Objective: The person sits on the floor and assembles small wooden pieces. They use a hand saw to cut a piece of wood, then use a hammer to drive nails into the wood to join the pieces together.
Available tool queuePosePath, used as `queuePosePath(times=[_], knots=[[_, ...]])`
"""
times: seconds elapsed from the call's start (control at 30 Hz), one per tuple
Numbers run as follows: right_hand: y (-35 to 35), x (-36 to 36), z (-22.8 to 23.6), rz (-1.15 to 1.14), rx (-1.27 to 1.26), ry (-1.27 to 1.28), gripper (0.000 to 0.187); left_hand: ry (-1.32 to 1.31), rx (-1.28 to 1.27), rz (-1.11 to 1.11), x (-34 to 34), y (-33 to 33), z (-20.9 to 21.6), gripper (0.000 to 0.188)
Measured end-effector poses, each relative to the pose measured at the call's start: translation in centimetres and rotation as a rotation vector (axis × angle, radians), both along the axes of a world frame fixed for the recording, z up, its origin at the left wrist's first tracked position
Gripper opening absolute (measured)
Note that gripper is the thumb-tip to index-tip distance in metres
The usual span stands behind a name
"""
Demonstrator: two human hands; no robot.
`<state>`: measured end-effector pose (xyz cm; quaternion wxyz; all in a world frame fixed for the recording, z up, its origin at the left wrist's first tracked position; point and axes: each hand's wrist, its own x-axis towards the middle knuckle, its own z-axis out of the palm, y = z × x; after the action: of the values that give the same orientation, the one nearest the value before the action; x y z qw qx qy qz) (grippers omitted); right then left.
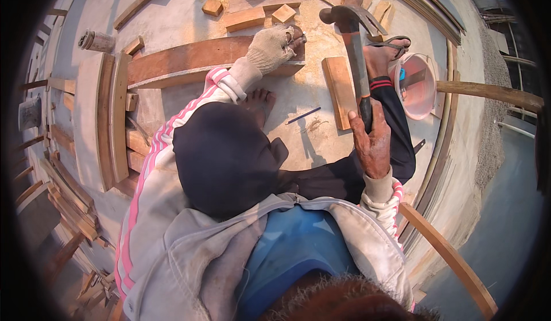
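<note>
My right hand (372,143) is wrapped around the lower handle of a claw hammer (357,57). The hammer is raised, its dark metal head at the far end. In a knitted, fingerless-looking glove, my left hand (275,46) rests at the right end of a thick wooden beam (189,57). Its fingers are curled together at the beam's end; what they pinch, if anything, is too small to make out. My bare foot (258,105) is beside the beam. Between my legs, a blue pencil (303,115) lies on the floor.
A short wood block (338,91) lies left of the hammer handle. At the right stands a pinkish bucket (416,85), with a long wooden pole (493,94) beyond it. Offcuts (244,19) are scattered ahead. Upright boards (112,120) and stacked lumber (72,194) are at the left.
</note>
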<state>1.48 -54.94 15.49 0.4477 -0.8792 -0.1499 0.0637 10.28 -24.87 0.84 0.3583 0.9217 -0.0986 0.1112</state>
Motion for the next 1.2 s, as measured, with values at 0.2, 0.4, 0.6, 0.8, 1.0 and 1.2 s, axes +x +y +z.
queuePosePath(times=[0.2,0.4,0.6,0.8,1.0,1.2], knots=[[0.0,-2.3,-1.0,-0.035,0.084,-0.017,0.027,0.087,0.542,-0.024,-2.3,1.9,3.8,0.117],[1.0,-0.7,-3.2,0.111,0.025,0.011,0.028,0.303,0.519,-0.008,-2.9,2.0,5.0,0.091],[1.7,-0.6,5.4,-0.030,0.210,-0.074,0.027,0.254,0.495,0.007,-3.0,2.8,4.3,0.083],[1.6,1.8,14.1,0.045,0.867,-0.623,0.019,0.228,0.482,-0.005,-2.9,2.3,4.0,0.084],[-0.9,0.5,-5.0,0.090,-0.104,-0.015,0.024,0.214,0.496,-0.016,-2.9,2.3,4.3,0.083],[-2.7,-2.6,-4.4,-0.050,0.003,0.051,0.039,0.276,0.509,-0.134,-0.3,1.3,1.8,0.092]])
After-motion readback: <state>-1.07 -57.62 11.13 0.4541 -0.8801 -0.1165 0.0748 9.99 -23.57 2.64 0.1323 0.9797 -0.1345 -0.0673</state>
